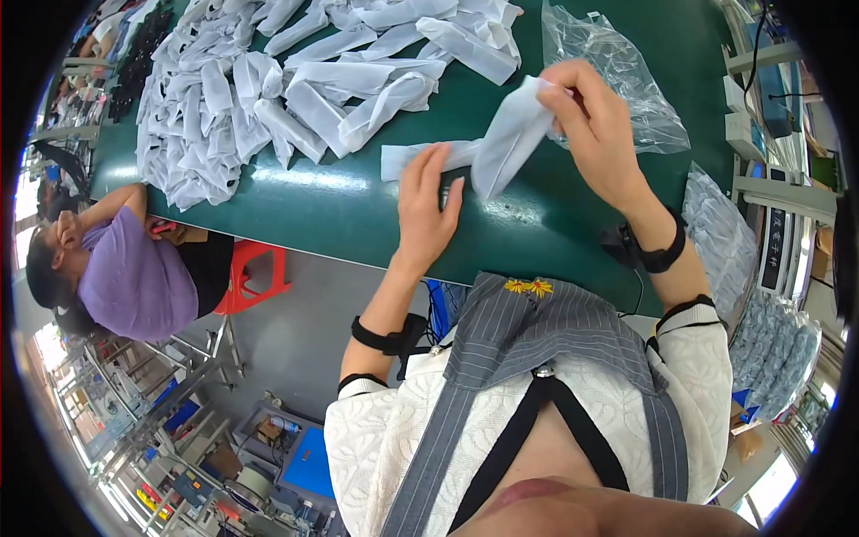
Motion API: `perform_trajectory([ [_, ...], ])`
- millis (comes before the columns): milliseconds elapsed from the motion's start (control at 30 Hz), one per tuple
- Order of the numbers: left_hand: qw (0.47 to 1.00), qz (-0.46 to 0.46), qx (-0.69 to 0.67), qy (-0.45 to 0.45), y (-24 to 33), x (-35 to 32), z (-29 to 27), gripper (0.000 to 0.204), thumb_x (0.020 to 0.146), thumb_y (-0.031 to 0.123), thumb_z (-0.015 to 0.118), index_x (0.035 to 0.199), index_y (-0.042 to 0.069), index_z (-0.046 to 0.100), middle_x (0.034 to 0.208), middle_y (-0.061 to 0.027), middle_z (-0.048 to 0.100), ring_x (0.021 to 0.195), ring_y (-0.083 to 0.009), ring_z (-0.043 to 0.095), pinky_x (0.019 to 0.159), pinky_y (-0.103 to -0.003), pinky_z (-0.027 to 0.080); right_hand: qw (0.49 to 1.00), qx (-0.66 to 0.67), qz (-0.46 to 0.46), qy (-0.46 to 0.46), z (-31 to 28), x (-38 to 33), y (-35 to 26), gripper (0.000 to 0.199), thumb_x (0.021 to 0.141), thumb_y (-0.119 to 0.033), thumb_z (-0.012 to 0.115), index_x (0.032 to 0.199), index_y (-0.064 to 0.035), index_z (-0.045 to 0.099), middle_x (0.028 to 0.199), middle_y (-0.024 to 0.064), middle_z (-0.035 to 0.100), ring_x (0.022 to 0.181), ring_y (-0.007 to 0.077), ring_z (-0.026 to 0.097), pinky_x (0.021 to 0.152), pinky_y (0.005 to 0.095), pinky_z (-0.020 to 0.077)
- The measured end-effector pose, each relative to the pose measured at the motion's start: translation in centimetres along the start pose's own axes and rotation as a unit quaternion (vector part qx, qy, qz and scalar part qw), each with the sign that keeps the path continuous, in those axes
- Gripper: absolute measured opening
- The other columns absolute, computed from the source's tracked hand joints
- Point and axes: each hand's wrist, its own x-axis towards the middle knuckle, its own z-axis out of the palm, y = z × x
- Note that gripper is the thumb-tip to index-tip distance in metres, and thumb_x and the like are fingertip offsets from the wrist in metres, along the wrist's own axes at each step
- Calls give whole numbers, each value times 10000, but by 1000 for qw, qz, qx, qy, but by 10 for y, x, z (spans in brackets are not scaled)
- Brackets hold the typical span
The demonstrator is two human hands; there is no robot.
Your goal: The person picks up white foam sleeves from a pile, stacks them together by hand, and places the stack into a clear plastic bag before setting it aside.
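A thin, pale grey-white tube-like fabric piece (512,134) stretches between my hands above the green table. My right hand (598,134) pinches its raised end between thumb and fingers. My left hand (424,208) lies over the lower, flat part, its fingers stretched and thumb apart, resting on the fabric at the table. The piece bends upward between the two hands. Beyond my left hand spreads a large heap of similar pale fabric pieces (309,94), loose and overlapping. Beside my right hand, a clear plastic bag (631,98) lies crumpled on the table.
The green table (313,224) runs across in front of me. At the left a person in a purple top (139,282) sits on a red stool (259,273). Packed bundles in clear plastic (774,353) stand at my right. Dark items (143,67) lie at the far left.
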Motion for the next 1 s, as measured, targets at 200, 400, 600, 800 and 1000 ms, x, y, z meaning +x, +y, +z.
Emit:
perform_trajectory([
  [200, 854, -196, -480, -46, 50, -5, -17, 376, 913, 88, 563, 1273, 37, 467, 1031, -94, 628, 903, -182, 600, 792, -339, 482, 947, 296, 89, -91, 26, -17, 0, 146, 985, -183, 516, 1003, -42, 545, 882, 24, 589, 819, 65, 573, 672, 251, 492],
  [400, 904, -332, -269, -9, 34, -40, -43, 285, 922, 80, 549, 1194, 12, 502, 924, -119, 637, 815, -190, 628, 723, -314, 490, 960, 222, 125, -117, 93, 15, 37, 216, 929, -223, 590, 1030, -42, 530, 933, 41, 582, 806, 141, 618, 711, 299, 527],
  [600, 977, -197, -68, -47, -4, -89, -43, 228, 876, 26, 582, 1103, 13, 568, 1006, -173, 620, 925, -285, 620, 789, -355, 479, 953, -178, -190, -155, 165, 41, 61, 323, 848, -296, 644, 981, -15, 555, 882, 125, 591, 793, 313, 634, 704, 410, 524],
  [800, 1000, -13, -21, 18, 18, -80, -28, 279, 795, -4, 635, 1067, 34, 585, 1228, -157, 561, 1141, -334, 524, 947, -447, 411, 996, 32, -64, -61, 97, 37, 30, 247, 876, -251, 649, 873, -30, 539, 804, 82, 593, 758, 194, 646, 618, 330, 522],
  [1000, 992, 12, 126, 10, 2, -39, -8, 287, 769, 53, 667, 1043, 44, 580, 1252, -145, 532, 1185, -336, 487, 1032, -527, 303, 953, 109, 209, -190, 96, -45, 96, 257, 916, -208, 602, 798, -27, 462, 690, 59, 554, 772, 134, 611, 654, 295, 475],
])
